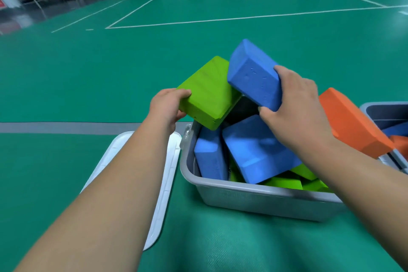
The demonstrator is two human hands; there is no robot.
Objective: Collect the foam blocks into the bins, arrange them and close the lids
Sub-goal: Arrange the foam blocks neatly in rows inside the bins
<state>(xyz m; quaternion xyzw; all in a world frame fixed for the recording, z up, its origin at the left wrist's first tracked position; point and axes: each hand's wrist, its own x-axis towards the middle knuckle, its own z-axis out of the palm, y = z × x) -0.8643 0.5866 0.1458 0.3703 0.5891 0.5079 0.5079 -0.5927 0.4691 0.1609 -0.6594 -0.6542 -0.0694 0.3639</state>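
Over the grey bin (pixel 254 192), the left hand (pixel 167 106) grips a green block (pixel 207 93) while the right hand (pixel 295 104) grasps a blue block (pixel 254 73), both blocks' long axes tilting up and far.

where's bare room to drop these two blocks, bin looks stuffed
Bare floor lies beyond the grey bin up to the court lines, and left of the white lid. Crowded: the bin is heaped with blocks; the orange block and second bin hem its right.
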